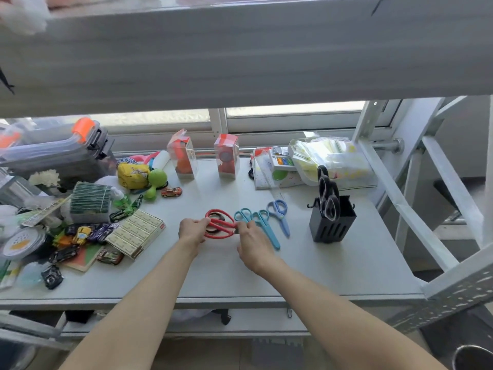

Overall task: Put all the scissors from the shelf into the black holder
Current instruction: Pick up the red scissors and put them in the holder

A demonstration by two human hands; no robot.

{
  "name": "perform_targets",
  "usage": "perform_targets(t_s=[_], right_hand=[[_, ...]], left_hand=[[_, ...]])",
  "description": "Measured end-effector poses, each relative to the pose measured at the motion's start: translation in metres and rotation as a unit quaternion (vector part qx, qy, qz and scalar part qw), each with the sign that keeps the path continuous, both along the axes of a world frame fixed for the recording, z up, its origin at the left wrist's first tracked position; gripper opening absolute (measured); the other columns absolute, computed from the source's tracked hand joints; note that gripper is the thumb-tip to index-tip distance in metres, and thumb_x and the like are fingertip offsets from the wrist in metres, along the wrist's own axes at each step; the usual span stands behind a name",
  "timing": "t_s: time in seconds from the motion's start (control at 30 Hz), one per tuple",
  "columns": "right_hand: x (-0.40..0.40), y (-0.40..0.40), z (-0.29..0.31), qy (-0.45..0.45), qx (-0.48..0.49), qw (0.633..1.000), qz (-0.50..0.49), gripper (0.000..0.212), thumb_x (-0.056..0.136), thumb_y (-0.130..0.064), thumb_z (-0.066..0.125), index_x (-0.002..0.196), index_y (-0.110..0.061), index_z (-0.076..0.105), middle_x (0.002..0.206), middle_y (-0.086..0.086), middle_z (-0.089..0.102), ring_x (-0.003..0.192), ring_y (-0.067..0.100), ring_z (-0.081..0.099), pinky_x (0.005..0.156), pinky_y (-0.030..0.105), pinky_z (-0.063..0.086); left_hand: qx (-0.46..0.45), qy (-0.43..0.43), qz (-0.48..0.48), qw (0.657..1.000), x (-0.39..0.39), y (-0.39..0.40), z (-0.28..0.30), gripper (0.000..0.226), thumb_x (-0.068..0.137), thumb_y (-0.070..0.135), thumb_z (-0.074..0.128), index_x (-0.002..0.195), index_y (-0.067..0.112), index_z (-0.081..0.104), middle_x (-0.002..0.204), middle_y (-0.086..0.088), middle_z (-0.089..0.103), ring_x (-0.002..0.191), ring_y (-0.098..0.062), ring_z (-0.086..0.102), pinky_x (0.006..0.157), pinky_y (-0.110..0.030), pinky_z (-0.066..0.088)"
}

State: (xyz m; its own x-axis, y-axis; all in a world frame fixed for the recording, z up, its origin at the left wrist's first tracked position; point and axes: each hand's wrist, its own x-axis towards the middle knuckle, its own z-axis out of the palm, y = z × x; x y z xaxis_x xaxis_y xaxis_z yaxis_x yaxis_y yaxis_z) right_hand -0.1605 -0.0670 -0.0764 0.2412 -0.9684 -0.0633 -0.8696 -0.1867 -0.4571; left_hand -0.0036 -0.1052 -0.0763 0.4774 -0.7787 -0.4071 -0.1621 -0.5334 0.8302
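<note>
Both forearms reach in over the shelf [306, 263], meeting mid-surface. The left hand [192, 231] curls around the handle loops of the red scissors [221, 225], while the right hand [252, 243] pinches them at the pivot end. Two teal scissors [262, 225] lie just right; the black holder [332, 225] already carries black scissors [327, 193].

You get bright daylight from the long rear window [266, 113] — soft shadows, wide-angle bending at edges, blurred grey upper shelf [240, 54].
</note>
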Motion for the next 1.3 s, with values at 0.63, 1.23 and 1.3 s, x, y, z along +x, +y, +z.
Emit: perform_targets(t_s=[0.63, 1.23, 1.3], right_hand=[[-0.076, 0.055, 0.086, -0.333, -0.247, 0.909, -0.049, 0.01, 0.095, -0.014, 0.051, 0.104, -0.011, 0.056, 0.082, 0.007, 0.068, 0.061, 0.012, 0.063, 0.058, 0.027, 0.056], [-0.208, 0.007, 0.104, -0.263, -0.148, 0.932, -0.198, 0.024, 0.091, -0.017, 0.064, 0.111, -0.006, 0.068, 0.101, 0.008, 0.073, 0.085, 0.021, 0.069, 0.08, 0.032, 0.054], [-0.207, -0.001, 0.098, -0.204, -0.115, 0.957, -0.172, 0.014, 0.087, -0.013, 0.066, 0.096, -0.003, 0.07, 0.098, 0.012, 0.074, 0.086, 0.027, 0.069, 0.083, 0.039, 0.055]], left_hand=[[-0.17, 0.102, -0.264, 0.944, -0.079, 0.033, 0.108, 0.026, 0.099, 0.03, 0.05, 0.086, 0.01, 0.059, 0.083, -0.004, 0.063, 0.07, -0.013, 0.058, 0.06, -0.022, 0.046], [-0.107, -0.031, -0.449, 0.886, -0.201, 0.008, 0.055, 0.092, 0.081, 0.013, 0.076, 0.154, 0.024, 0.021, 0.154, -0.005, 0.031, 0.124, -0.031, 0.054, 0.061, -0.021, 0.056], [-0.109, -0.049, -0.454, 0.883, -0.205, 0.007, 0.055, 0.082, 0.081, 0.012, 0.075, 0.15, 0.023, 0.031, 0.147, -0.006, 0.041, 0.116, -0.024, 0.057, 0.067, -0.027, 0.06]])
